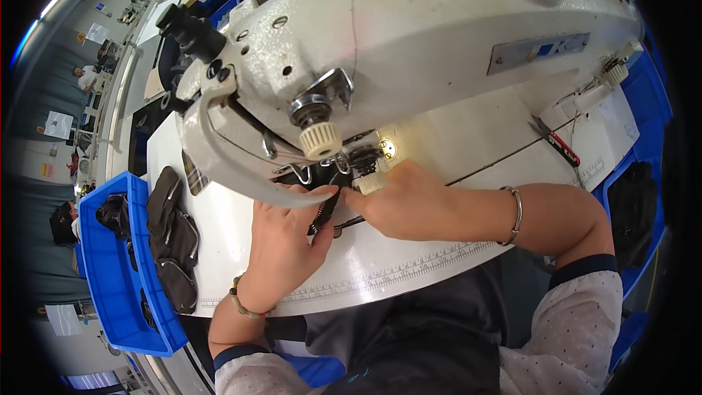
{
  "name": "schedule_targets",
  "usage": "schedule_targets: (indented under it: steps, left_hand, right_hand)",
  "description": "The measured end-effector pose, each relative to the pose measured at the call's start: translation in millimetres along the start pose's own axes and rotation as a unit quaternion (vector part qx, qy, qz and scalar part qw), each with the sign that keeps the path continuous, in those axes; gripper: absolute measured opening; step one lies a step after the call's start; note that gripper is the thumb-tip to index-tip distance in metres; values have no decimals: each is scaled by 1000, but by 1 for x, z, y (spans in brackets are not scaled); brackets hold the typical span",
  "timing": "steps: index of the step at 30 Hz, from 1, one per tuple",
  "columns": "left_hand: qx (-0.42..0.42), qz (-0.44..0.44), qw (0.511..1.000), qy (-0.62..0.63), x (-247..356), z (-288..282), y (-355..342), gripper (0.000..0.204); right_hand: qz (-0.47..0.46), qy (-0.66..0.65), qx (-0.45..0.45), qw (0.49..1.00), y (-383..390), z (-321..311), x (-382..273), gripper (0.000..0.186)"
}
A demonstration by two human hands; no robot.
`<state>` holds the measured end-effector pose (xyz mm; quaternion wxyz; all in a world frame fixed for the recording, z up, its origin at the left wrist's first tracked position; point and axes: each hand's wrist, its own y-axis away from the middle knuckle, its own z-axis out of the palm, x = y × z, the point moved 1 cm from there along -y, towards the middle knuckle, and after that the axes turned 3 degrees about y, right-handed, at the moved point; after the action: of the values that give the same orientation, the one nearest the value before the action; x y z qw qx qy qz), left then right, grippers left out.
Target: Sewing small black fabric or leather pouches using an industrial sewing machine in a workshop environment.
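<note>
A white sewing machine (431, 51) fills the upper middle, its thread guard and tension knobs in front of me. At its needle area lies a black piece with zipper teeth (324, 212), partly hidden by my fingers and the machine. My left hand (281, 238) is closed on this piece, thumb on the near side and fingers on the far side. My right hand (398, 201), fingers curled, pinches at the piece's right side close to a cream knob (371, 183). Its fingertips are partly hidden. The needle itself cannot be made out.
Brown zippered pieces (173, 249) lie along the table's left edge, beside a blue bin (110, 267) with dark items. Red-handled snips (561, 148) rest at right on the white table (380, 278). Another blue bin (653, 95) with dark fabric (632, 208) stands beyond.
</note>
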<state>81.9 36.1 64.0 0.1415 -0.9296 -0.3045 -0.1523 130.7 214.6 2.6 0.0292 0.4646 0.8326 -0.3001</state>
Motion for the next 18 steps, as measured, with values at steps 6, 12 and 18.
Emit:
schedule_targets:
  steps: [6,12,18]
  left_hand:
    - [111,58,990,-60,1,5,1,27]
    - [121,49,991,-36,-2,8,4,27]
    - [87,64,988,-112,7,19,5,19]
  right_hand:
    - [-3,-28,-44,999,2,0,-12,13]
    - [-22,113,-61,991,3,-1,-11,17]
    - [-53,109,-80,989,12,0,-23,36]
